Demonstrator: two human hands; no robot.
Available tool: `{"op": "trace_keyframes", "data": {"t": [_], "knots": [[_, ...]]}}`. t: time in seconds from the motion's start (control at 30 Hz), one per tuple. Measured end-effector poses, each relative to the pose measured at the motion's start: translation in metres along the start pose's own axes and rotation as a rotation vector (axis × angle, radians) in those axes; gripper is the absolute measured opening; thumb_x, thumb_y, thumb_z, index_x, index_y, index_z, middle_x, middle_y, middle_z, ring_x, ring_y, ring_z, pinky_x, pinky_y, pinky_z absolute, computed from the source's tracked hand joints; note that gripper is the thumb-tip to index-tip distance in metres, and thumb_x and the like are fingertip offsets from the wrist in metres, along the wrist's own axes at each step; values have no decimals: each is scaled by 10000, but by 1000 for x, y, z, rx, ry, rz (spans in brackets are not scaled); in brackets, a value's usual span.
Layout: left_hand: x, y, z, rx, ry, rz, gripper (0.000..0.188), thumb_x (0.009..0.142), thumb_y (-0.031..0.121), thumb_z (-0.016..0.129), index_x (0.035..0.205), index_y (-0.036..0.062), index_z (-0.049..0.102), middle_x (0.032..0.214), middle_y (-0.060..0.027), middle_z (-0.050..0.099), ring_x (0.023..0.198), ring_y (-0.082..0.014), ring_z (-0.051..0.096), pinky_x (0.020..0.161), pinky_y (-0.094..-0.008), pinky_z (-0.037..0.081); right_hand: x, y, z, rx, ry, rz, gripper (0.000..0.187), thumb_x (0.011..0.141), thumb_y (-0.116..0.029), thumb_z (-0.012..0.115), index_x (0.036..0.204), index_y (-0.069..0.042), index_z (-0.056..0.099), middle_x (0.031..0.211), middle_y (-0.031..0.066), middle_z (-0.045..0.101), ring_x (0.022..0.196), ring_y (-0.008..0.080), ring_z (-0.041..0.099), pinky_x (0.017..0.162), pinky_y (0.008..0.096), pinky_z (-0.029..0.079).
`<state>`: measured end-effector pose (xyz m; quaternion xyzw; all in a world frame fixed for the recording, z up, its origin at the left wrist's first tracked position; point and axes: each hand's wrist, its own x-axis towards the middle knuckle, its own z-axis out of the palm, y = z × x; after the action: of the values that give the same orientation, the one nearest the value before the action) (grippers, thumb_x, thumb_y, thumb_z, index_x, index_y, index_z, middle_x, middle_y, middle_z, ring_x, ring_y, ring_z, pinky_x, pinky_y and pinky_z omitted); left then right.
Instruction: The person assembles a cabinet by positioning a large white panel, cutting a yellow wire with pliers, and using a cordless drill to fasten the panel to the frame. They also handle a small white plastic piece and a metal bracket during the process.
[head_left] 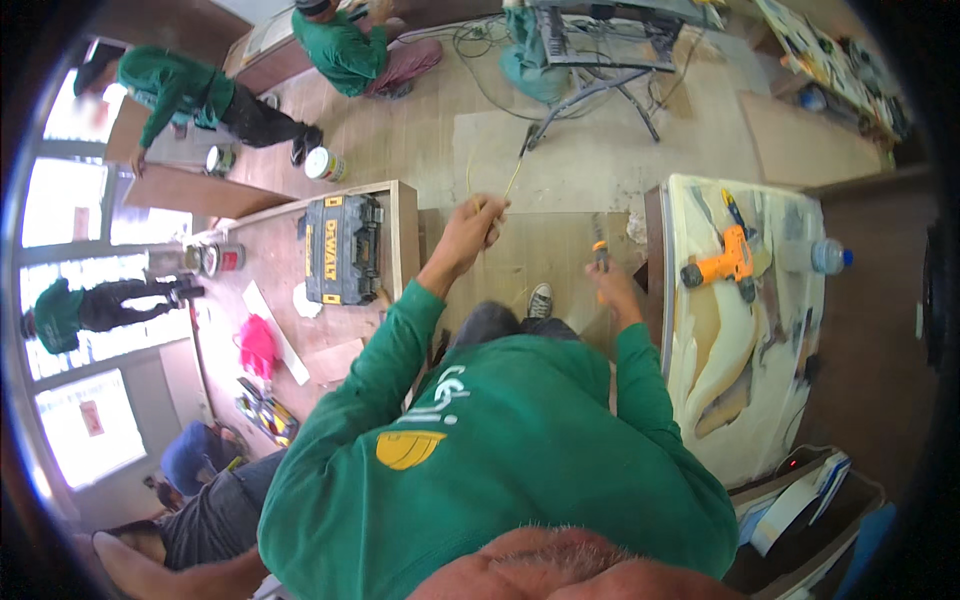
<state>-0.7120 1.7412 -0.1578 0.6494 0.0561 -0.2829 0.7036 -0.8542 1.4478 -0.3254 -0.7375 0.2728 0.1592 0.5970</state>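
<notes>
- Indoor worksite, looks like a room mid fit-out
- orange drill [725, 262] on cluttered table [800, 212]
- black-and-yellow tool case [342, 250]
- loose wood panel [205, 192], white bucket [324, 165]
- folding stand [608, 50] on floor [400, 135]
- several workers [340, 52], matching green tops

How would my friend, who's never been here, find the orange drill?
Start at the big pale worktop on the person's right. On its far half, between the right hand and a clear bottle with a blue cap, lies the orange drill. Unlike the bottle and the slim yellow-and-dark tool beside it, it's chunky, bright orange and bent like an L.
</notes>
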Motion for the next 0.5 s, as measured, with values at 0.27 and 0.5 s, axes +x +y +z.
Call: {"op": "trace_keyframes", "data": {"t": [0.27,0.5], "knots": [[137,85,85,-180,-366,-137,218,1024,238,643,1131,48,646,875,50,528,605,-27,428,490,-191,305,-34,-27,-59,372,238,10,290,916,-177,750,1148,-49,631,829,-5,607,733,118,597,624,314,491],[263,107,135,-232,-590,-301,221,1028,240,651,1125,43,632,877,47,509,604,-17,421,467,-168,297,-12,-105,-44,732,496,-64,180,974,-159,682,1077,-77,559,815,20,600,707,138,614,646,303,521]]}}
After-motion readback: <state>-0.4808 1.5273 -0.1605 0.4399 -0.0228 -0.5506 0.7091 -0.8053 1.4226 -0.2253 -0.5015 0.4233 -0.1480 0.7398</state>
